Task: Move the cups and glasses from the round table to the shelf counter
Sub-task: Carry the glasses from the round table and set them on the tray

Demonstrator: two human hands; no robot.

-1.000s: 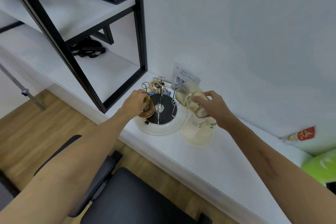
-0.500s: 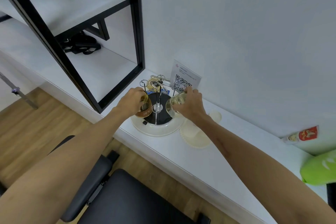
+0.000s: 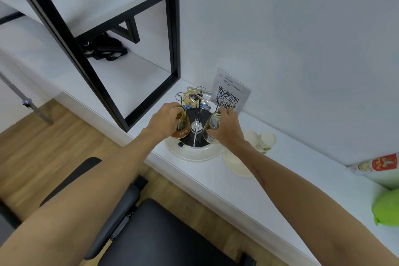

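On the white counter [image 3: 269, 196] stands a round cup rack [image 3: 194, 153] with a black centre and thin metal prongs. My left hand [image 3: 165, 120] grips an amber glass [image 3: 183, 127] with brown lettering, upside down over the rack's left side. A clear glass [image 3: 210, 127] is gripped by my right hand [image 3: 226, 127], also inverted, over the rack's right side. Whether either glass rests on the rack is hidden by my fingers. Another pale glass [image 3: 189, 95] sits at the back of the rack.
A QR-code sign [image 3: 230, 93] leans on the wall behind the rack. Paper cups [image 3: 262, 138] lie on a paper plate [image 3: 235, 162] to the right. A black shelf frame [image 3: 172, 28] stands left. A black chair [image 3: 155, 233] is below; a green object [image 3: 386, 207] at far right.
My right hand has carried the clear glass leftward from above the paper plate onto the rack's right side and lowered it. My left hand has stayed on the amber glass.
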